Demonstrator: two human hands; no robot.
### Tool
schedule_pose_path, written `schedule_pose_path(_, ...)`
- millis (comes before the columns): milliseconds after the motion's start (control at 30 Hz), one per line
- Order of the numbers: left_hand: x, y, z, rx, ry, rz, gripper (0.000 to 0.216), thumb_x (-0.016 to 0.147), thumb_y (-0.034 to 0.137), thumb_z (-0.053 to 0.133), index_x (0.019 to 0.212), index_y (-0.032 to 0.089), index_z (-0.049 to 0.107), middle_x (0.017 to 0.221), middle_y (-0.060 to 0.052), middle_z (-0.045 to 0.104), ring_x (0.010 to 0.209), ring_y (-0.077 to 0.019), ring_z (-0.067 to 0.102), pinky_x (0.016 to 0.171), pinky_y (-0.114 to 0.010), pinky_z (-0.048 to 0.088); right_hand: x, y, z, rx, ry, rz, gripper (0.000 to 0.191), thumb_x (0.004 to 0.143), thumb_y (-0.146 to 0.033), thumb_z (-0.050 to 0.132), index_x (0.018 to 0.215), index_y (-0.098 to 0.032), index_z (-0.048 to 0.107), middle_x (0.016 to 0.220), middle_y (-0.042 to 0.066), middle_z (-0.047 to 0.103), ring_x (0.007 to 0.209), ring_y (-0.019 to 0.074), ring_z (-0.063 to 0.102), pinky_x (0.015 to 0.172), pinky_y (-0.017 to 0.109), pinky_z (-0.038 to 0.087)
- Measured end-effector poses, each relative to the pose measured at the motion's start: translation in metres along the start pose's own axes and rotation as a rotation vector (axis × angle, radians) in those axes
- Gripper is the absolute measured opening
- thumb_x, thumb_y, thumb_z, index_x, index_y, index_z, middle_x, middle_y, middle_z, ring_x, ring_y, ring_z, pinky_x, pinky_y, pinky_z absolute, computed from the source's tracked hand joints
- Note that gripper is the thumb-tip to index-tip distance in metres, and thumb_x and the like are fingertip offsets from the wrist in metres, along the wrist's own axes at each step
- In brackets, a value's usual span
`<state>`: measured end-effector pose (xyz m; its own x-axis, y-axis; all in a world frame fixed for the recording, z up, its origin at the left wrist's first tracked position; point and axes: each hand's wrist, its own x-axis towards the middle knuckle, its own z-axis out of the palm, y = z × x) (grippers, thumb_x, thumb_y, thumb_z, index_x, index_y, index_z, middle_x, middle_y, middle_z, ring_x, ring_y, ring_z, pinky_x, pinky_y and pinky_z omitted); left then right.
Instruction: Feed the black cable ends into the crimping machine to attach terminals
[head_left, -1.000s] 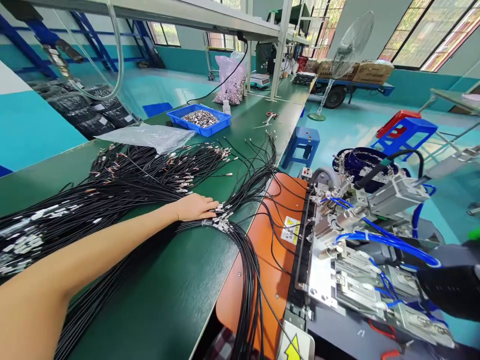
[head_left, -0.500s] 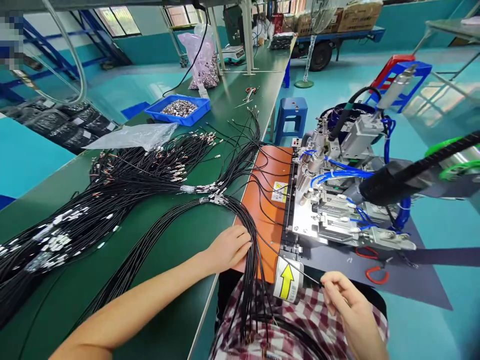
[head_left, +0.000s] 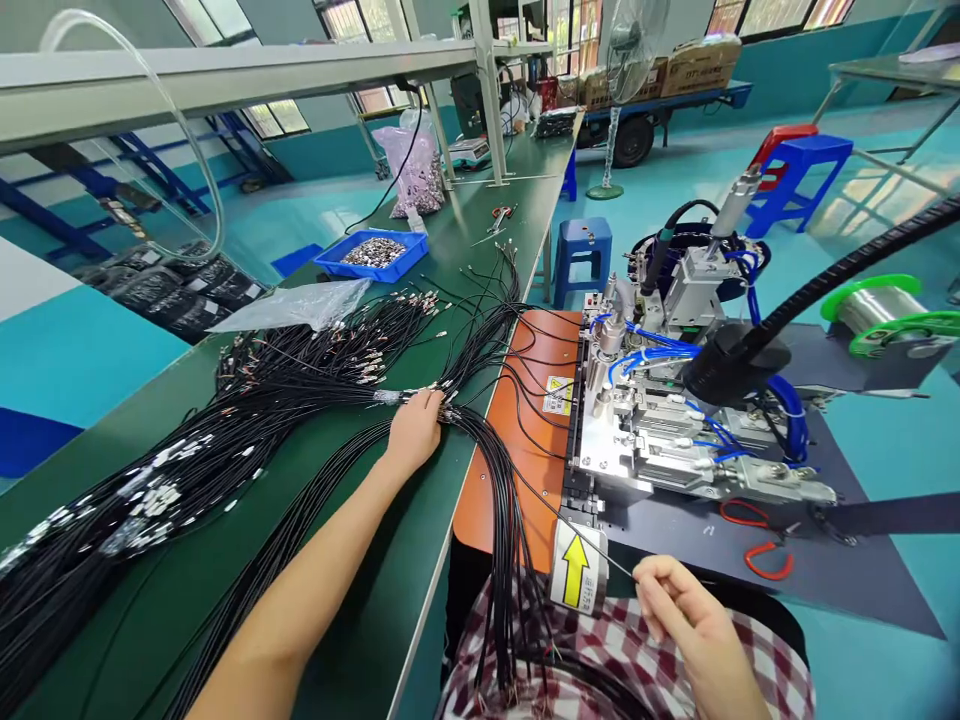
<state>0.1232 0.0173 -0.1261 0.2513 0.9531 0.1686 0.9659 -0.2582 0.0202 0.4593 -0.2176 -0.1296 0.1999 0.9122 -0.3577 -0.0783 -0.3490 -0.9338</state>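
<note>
While the left hand (head_left: 415, 432) rests, arm (head_left: 330, 570) outstretched, on the cable bundle (head_left: 491, 460), grip indiscernible, the right hand (head_left: 686, 608) pinches one black cable (head_left: 616, 562) by fingertips.

Green bench (head_left: 399, 565) strewn with black cables (head_left: 311, 385).
Toward its left edge: clear plastic (head_left: 304, 301), blue tray (head_left: 406, 263) of small metal parts (head_left: 373, 252), pink bag (head_left: 414, 165); scissors (head_left: 498, 222) lie nearer the right edge.
</note>
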Motion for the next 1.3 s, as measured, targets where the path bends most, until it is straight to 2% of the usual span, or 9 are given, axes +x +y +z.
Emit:
schedule_pose_path(433,0.021,0.026,0.000,-0.141,-0.037,0.170,0.046,0.072,0.002,0.043,0.110,0.023,0.057,0.108,-0.008,0.059,0.107,-0.0239,0.056,0.090,-0.036,0.050,-0.008,0.004,0.004,0.039,-0.166,0.041,0.031,0.080,-0.049,0.064,0.080,-0.019,0.063,0.058,-0.003,0.050,0.050,0.0105,0.042,0.049,0.023,0.036)
schedule_pose_path(633,-0.011,0.071,-0.043,-0.205,0.048,0.180,0.044,0.080,0.008,0.041,0.122,0.021,0.046,0.123,-0.012,0.052,0.111,-0.0260,0.054,0.088,-0.039,0.048,-0.011,-0.010,0.012,-0.072,-0.134,-0.037,0.022,0.086,-0.041,0.059,0.084,-0.019,0.062,0.061,-0.003,0.052,0.054,0.0108,0.044,0.053,0.024,0.037)
schedule_pose_path(700,-0.041,0.108,-0.059,-0.339,0.106,0.405,0.030,0.090,0.020,0.041,0.119,0.024,0.047,0.118,-0.011,0.057,0.113,-0.0253,0.052,0.095,-0.042,0.042,-0.007,-0.018,0.017,-0.157,-0.170,-0.114,0.019,0.087,-0.036,0.058,0.080,-0.020,0.062,0.065,-0.002,0.054,0.060,0.0118,0.047,0.058,0.024,0.038)
schedule_pose_path(767,-0.069,0.140,-0.065,-0.398,-0.100,0.722,0.038,0.090,0.038,0.050,0.124,0.023,0.045,0.113,-0.010,0.062,0.104,-0.0250,0.056,0.091,-0.043,0.042,0.000,-0.024,0.021,-0.181,-0.217,-0.160,0.016,0.088,-0.033,0.056,0.081,-0.020,0.061,0.067,-0.002,0.055,0.062,0.0125,0.049,0.060,0.025,0.040)
schedule_pose_path(833,-0.088,0.159,-0.059,-0.341,-0.196,0.849,0.032,0.092,0.041,0.050,0.118,0.021,0.049,0.092,-0.007,0.067,0.086,-0.0232,0.059,0.083,-0.042,0.041,0.007,-0.025,0.023,-0.148,-0.196,-0.177,0.011,0.087,-0.031,0.057,0.088,-0.020,0.060,0.068,-0.003,0.056,0.062,0.0126,0.051,0.060,0.025,0.041)
schedule_pose_path(900,-0.095,0.161,-0.046,-0.240,-0.205,0.851,0.017,0.096,0.032,0.042,0.097,0.022,0.056,0.074,-0.003,0.064,0.070,-0.0205,0.057,0.066,-0.037,0.038,0.012,-0.022,0.022,-0.115,-0.182,-0.157,0.013,0.087,-0.030,0.058,0.095,-0.020,0.059,0.071,-0.002,0.058,0.062,0.0130,0.053,0.060,0.026,0.042)
schedule_pose_path(1000,-0.094,0.148,-0.030,-0.196,-0.192,0.785,0.025,0.098,0.028,0.037,0.084,0.020,0.056,0.070,-0.003,0.060,0.063,-0.0190,0.053,0.058,-0.034,0.032,0.013,-0.015,0.018,-0.144,-0.188,-0.157,0.013,0.089,-0.031,0.056,0.093,-0.020,0.062,0.077,0.001,0.062,0.066,0.0141,0.056,0.064,0.027,0.046)
schedule_pose_path(1200,-0.096,0.158,-0.040,-0.281,-0.259,0.739,0.028,0.098,0.033,0.038,0.117,0.017,0.050,0.096,-0.009,0.062,0.087,-0.0236,0.055,0.074,-0.037,0.039,0.020,-0.007,0.026,-0.152,-0.129,-0.210,0.018,0.091,-0.036,0.055,0.090,-0.020,0.063,0.076,0.002,0.064,0.064,0.0144,0.058,0.063,0.028,0.048)
schedule_pose_path(1300,-0.095,0.172,-0.044,-0.361,-0.334,0.646,0.025,0.099,0.029,0.036,0.116,0.018,0.049,0.094,-0.008,0.062,0.088,-0.0231,0.056,0.074,-0.035,0.041,0.024,-0.006,0.031,-0.069,-0.114,-0.220,0.018,0.089,-0.037,0.058,0.093,-0.020,0.062,0.077,0.002,0.064,0.065,0.0149,0.059,0.063,0.029,0.049)
